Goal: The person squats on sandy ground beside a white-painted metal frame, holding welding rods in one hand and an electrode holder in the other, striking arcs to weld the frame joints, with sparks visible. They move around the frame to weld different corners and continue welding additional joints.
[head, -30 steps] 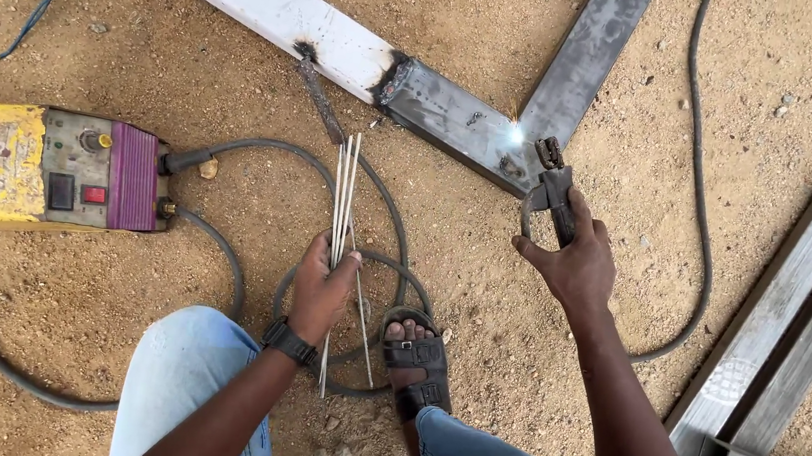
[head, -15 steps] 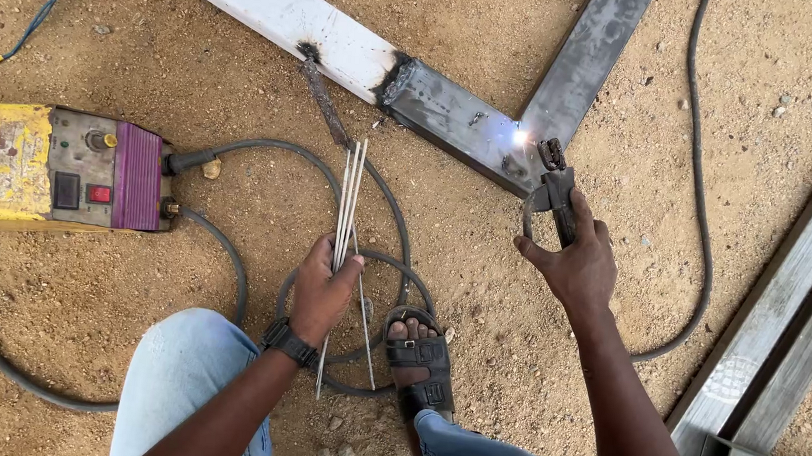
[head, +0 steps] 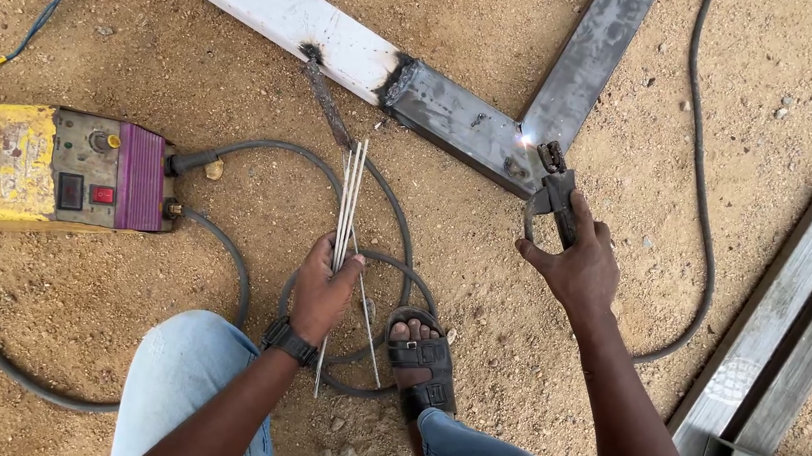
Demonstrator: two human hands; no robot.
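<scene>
- No bins or boxes w/ contents here; nearest thing to one is the yellow welding machine (head: 40,169) on the sand at your left, cables running out of its purple end.
- Your left hand (head: 324,290) is closed in a fist round a bundle of welding rods (head: 348,202), tips pointing up toward the steel. Looks like 3–4 rods; can't count exactly.
- Your right hand (head: 578,266) is clamped on the electrode holder (head: 555,193), fingers wrapped tight; its tip sits at the joint of the dark steel bar (head: 457,123) and the angled bar (head: 590,56), w/ a small bright spark there.
- Count: 1 machine, 1 holder, 1 sandalled foot (head: 420,360) between your arms, 1 white-painted bar (head: 259,1), more steel sections at right (head: 801,300).
- Vs. 0.5 s ago: both hands, rods and holder sit in the same spots; the spark is at the same joint.
</scene>
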